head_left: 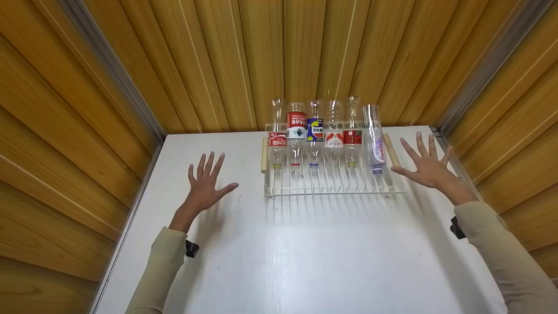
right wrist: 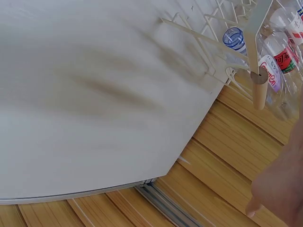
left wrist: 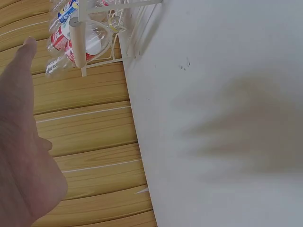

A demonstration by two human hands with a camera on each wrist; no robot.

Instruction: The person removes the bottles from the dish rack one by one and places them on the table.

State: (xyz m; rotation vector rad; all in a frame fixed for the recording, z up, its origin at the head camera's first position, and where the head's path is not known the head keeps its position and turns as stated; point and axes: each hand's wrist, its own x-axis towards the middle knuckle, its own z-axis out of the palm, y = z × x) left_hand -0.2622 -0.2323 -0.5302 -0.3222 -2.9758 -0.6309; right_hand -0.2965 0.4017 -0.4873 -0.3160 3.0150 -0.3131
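Observation:
My left hand [head_left: 205,188] is held over the table to the left of a white wire rack [head_left: 265,187], fingers spread, holding nothing. On the rack's other side, near its right wooden handle [head_left: 390,150], my right hand [head_left: 429,171] is also spread and holds nothing. Several clear plastic bottles stand in a row in the rack, necks down. Among them are a red-labelled bottle [head_left: 277,139] at the left end, a purple-labelled bottle [head_left: 314,131] and a bottle with a purple neck [head_left: 373,139] at the right end. The wrist views show only part of each hand.
A white table [head_left: 279,261] lies under both hands, which cast shadows on it. Wood-patterned panels [head_left: 261,52] rise behind the rack and along both sides, with grey metal strips [head_left: 109,65] at the corners. The rack's left wooden handle [head_left: 264,155] faces my left hand.

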